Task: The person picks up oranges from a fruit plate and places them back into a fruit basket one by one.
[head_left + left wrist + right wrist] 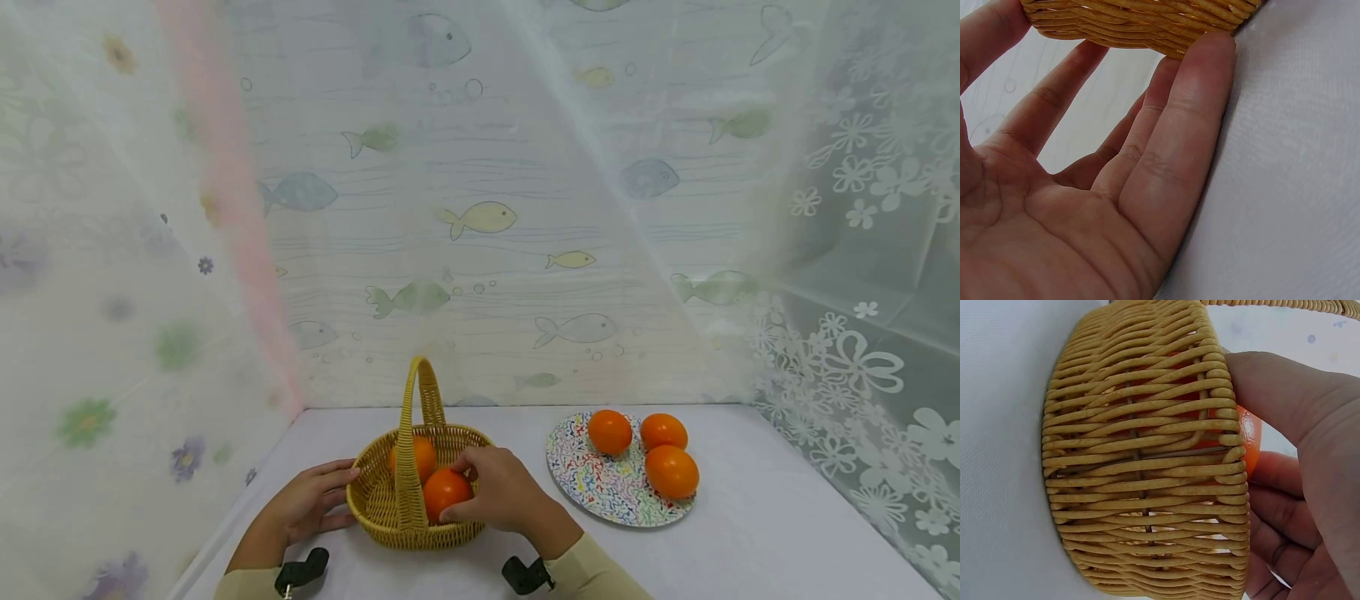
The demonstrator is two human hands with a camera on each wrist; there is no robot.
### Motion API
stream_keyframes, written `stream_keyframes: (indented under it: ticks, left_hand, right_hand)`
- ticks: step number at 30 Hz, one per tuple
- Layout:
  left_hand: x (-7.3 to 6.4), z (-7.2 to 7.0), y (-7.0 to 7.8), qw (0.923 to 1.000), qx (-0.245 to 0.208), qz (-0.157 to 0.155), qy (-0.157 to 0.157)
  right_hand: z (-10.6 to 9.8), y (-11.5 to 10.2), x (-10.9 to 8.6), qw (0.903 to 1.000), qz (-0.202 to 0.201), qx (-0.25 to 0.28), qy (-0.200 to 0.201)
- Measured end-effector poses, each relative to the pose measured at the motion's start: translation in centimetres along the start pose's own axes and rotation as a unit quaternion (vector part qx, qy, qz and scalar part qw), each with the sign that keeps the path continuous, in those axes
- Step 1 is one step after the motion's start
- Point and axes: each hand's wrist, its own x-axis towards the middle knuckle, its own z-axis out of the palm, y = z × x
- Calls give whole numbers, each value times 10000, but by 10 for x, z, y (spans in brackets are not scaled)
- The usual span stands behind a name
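A yellow wicker basket (375,492) with a tall arched handle stands on the white-covered table. Fingers of my left hand (311,500) are spread along its left side, the tips touching the weave in the left wrist view. My right hand (502,492) reaches over the basket's right rim, thumb and fingers around an orange (447,493) inside it. Behind the handle lies another orange (422,457). Through the weave in the right wrist view, the held orange (1249,434) shows above the rim, partly hidden by the basket wall.
Right of the basket is a round plate (592,483) with a colourful speckled pattern. Three oranges (671,472) sit on it, toward its back and right. A translucent curtain printed with fish (480,218) hangs behind the table, and flowered sheets hang at both sides.
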Motion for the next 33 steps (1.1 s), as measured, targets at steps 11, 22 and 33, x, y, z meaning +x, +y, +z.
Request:
stream_keyframes:
  ticks: [11,22,33]
  left_hand:
    - [2,0,1,10000,0,-10,36]
    - [2,-1,-1,10000,-38,-45,70]
    - [3,-2,-3,9999,-73,-31,105]
  right_hand:
    - [0,3,2,10000,-66,30,-29]
    - [0,3,1,9998,6,113,-137]
    - [-2,3,0,9995,0,252,-200]
